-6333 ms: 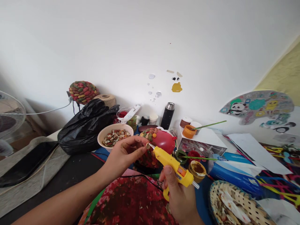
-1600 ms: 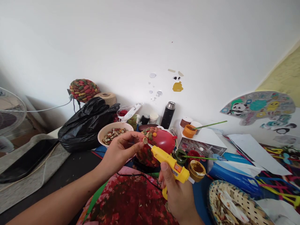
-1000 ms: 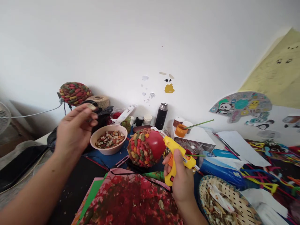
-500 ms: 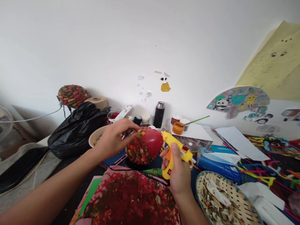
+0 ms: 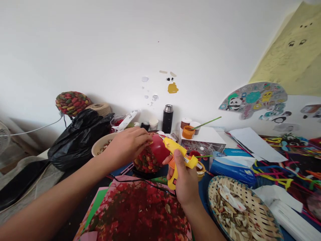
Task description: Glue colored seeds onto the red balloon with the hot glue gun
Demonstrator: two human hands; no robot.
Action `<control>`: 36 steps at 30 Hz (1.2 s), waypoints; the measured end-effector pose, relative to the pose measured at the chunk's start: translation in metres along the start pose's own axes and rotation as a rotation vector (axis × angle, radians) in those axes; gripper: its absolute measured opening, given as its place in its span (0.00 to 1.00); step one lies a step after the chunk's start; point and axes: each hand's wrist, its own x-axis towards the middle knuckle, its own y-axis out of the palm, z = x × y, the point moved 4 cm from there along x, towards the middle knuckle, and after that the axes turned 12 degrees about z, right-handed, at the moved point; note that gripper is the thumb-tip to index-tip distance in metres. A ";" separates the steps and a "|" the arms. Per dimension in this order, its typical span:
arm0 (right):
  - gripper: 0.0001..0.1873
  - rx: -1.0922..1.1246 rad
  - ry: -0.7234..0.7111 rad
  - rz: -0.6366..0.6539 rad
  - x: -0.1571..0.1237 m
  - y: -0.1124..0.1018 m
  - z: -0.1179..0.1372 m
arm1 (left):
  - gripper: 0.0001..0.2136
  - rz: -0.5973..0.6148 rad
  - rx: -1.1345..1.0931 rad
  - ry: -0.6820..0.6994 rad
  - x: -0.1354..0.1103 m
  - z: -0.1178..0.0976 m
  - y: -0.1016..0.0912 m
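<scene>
A red balloon partly covered with coloured seeds stands at the middle of the table. My left hand rests on its top left, fingers pinched together and pressed against the seeded surface; what they hold is too small to see. My right hand grips a yellow glue gun by the handle. The nozzle points left and sits at the balloon's top, beside my left fingertips. A cream bowl of seeds lies partly hidden behind my left hand.
A black plastic bag, a seed-covered ball and twine stand at back left. A black flask, paint pots and a blue packet are behind and right. A woven basket lies front right, red-stained paper in front.
My left hand swung out to the left, then came back onto the top of the balloon. The glue gun moved from my left fingertips to the balloon's top. The camera has panned right.
</scene>
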 end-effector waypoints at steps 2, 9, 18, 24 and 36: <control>0.40 -0.009 0.007 0.004 0.000 0.000 -0.001 | 0.10 0.019 0.020 -0.001 0.001 -0.001 0.000; 0.40 -0.050 -0.054 -0.003 -0.001 0.002 0.003 | 0.11 0.077 0.052 -0.010 -0.001 0.000 0.003; 0.40 -0.057 -0.044 0.029 -0.001 0.002 0.000 | 0.12 0.166 0.044 -0.010 0.002 -0.003 0.003; 0.41 -0.069 -0.019 0.041 -0.001 0.002 0.000 | 0.12 0.151 0.009 -0.013 0.001 -0.002 0.005; 0.40 -0.112 -0.035 0.044 -0.002 0.002 -0.003 | 0.10 0.103 -0.055 -0.080 0.005 -0.001 0.003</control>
